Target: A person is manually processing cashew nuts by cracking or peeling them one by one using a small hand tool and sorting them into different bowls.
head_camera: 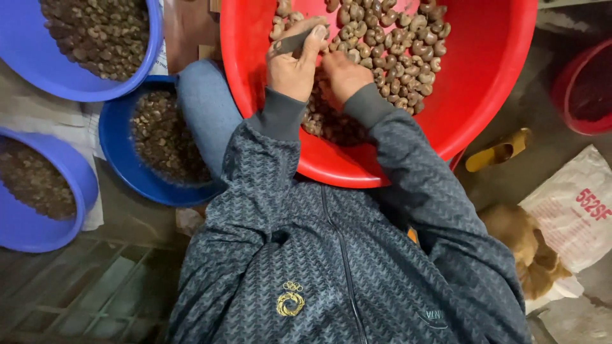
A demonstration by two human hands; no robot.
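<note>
A large red basin (491, 83) of shelled cashew nuts (395, 44) rests on the lap of a person in a patterned grey jacket (331, 255). Left of the basin sit three blue tubs (121, 159) of darker nuts. Inside the basin, the left hand (294, 64) is closed around a small dark tool (294, 42); the right hand (344, 75) is curled over the nuts, its grip hidden.
</note>
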